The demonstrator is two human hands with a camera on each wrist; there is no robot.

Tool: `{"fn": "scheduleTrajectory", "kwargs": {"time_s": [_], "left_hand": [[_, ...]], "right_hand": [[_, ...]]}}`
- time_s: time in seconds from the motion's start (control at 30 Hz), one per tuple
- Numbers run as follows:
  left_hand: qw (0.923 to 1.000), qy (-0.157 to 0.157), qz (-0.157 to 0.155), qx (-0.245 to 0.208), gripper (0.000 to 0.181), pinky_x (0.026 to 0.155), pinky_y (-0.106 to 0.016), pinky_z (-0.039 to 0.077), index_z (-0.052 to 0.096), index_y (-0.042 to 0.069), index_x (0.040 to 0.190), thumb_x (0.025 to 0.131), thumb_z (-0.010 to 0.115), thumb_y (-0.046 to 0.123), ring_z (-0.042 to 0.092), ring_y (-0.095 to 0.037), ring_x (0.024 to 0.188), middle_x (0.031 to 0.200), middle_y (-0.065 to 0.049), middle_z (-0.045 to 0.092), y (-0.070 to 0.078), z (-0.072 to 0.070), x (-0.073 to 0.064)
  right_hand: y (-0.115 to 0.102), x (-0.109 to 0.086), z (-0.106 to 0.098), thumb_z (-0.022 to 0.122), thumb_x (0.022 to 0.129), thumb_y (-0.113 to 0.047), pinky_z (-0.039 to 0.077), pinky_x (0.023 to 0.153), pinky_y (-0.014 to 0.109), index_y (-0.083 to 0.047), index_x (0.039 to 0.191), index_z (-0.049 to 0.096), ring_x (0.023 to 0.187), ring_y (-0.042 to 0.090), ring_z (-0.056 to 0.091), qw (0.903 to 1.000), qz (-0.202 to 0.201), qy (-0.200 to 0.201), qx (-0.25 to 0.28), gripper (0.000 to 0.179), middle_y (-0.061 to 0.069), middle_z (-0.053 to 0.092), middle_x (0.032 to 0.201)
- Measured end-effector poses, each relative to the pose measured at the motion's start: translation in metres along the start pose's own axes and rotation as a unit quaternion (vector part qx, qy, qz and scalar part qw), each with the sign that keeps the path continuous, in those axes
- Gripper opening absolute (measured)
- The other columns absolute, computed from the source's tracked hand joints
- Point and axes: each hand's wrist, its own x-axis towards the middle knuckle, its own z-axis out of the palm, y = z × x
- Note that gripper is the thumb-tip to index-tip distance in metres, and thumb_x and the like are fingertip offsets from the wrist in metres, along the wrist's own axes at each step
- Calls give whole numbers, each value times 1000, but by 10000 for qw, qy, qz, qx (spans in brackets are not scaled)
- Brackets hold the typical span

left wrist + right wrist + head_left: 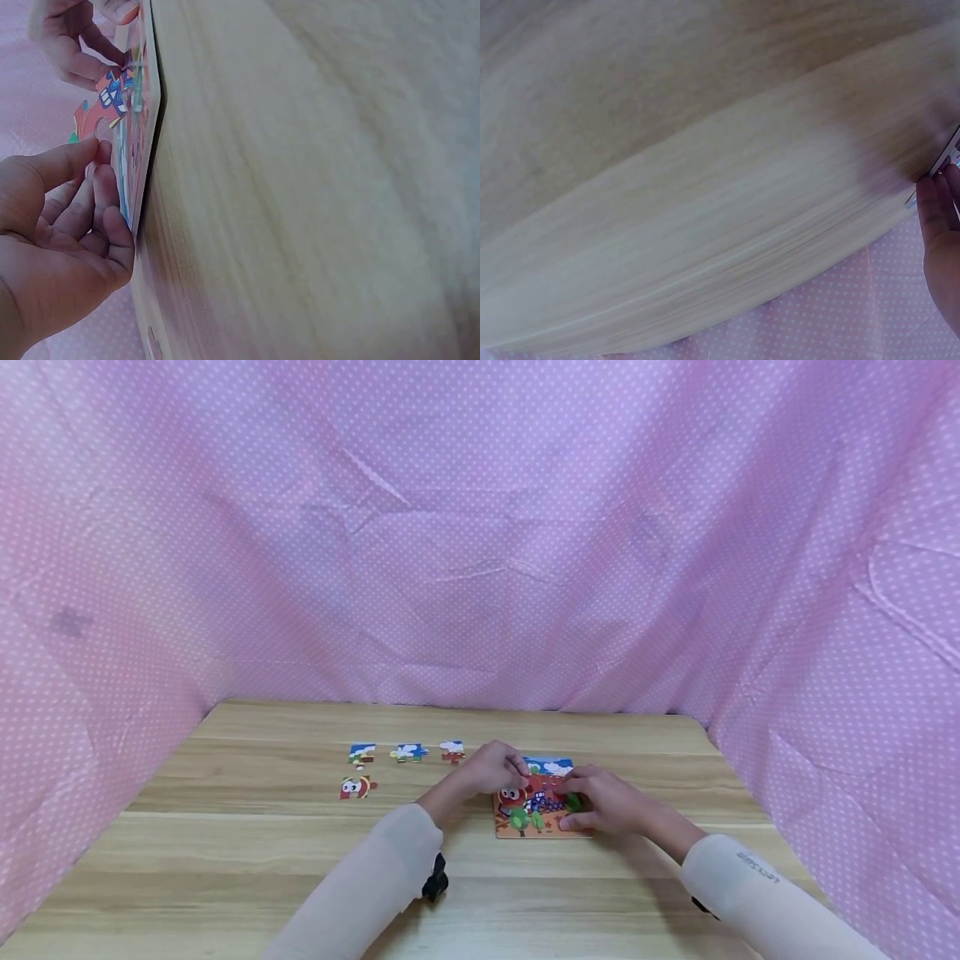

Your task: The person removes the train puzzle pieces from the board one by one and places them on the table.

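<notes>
My left hand [491, 770] is over the left side of a picture puzzle in a flat board [543, 832]. In the left wrist view its thumb and index finger pinch a red puzzle piece [91, 118] with a blue drawing, tilted up off the board. The other fingers of this hand curl beside the board's edge. My right hand [611, 800] rests at the right side of the board, thumb on the lower part and fingertips farther up, near the far end of the red piece. In the right wrist view my right fingers [934, 202] touch the board's edge.
Left of the board lie loose puzzle pieces: a sky piece [362, 752], a blue and white piece [409, 752], a red and white piece [452, 750] and a red face piece [356, 787]. Pink dotted cloth [480, 568] surrounds the wooden table [262, 860].
</notes>
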Motion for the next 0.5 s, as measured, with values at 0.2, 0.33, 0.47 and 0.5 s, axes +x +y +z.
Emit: {"fn": "scheduleTrajectory", "kwargs": {"time_s": [0.2,0.33,0.47,0.5], "left_hand": [[9998,-1,-6,-174,8,72,-30,52,72,10,91,92,74,3,64,-17,81,87,-3,70,-2,-4,-1],[9998,55,-70,-181,7,77,-32,53,72,12,92,93,74,5,64,-18,84,89,-2,70,-3,-6,-1],[9996,140,-122,-232,7,79,-33,52,73,13,93,93,75,7,64,-18,87,91,-1,70,-4,-8,-2],[9994,153,-125,-277,6,78,-33,52,73,13,93,93,74,7,64,-18,87,91,-1,70,-4,-10,-3]], "right_hand": [[0,0,0,73,93,-48,49,101,53,-8,128,70,119,31,60,10000,-78,35,-14,53,13,64,129],[1,0,1,74,93,-47,50,100,51,-7,129,70,117,29,61,9998,-185,110,-60,54,12,65,128],[1,1,1,74,92,-47,51,100,49,-8,130,69,116,26,61,9998,-169,101,-77,55,10,65,128],[1,1,1,74,93,-47,50,100,48,-9,131,69,117,25,61,9999,-137,81,-59,54,9,65,128]]}}
